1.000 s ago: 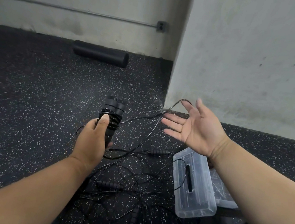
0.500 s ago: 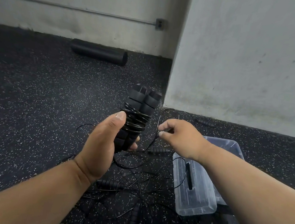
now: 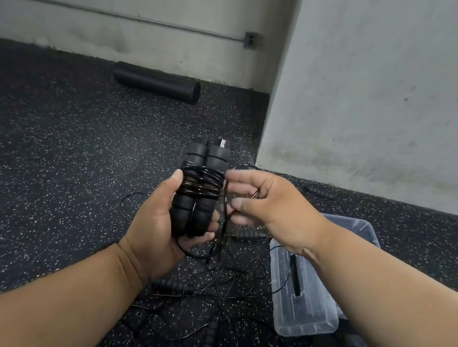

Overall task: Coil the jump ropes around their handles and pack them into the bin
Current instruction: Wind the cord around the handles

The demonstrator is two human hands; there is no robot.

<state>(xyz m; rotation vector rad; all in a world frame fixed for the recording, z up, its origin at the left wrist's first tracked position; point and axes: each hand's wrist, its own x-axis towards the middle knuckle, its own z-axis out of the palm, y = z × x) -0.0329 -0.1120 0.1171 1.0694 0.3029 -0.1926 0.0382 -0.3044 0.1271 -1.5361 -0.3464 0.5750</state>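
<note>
My left hand grips a pair of black foam jump-rope handles held upright side by side, with several turns of thin black cord wound round their middle. My right hand is just to the right of the bundle and pinches the loose end of that cord, which hangs down in a loop below the handles. More black ropes and handles lie tangled on the floor beneath. The clear plastic bin stands at the right, partly hidden by my right forearm.
A clear lid with a black handle leans against the bin. A black foam roller lies by the back wall. A grey wall corner juts out ahead. One loose handle lies by that wall. The floor is dark speckled rubber.
My left hand has lifted the wrapped handles higher and closer. My right hand, open a second ago, has closed on the loose cord and come up beside the bundle.
</note>
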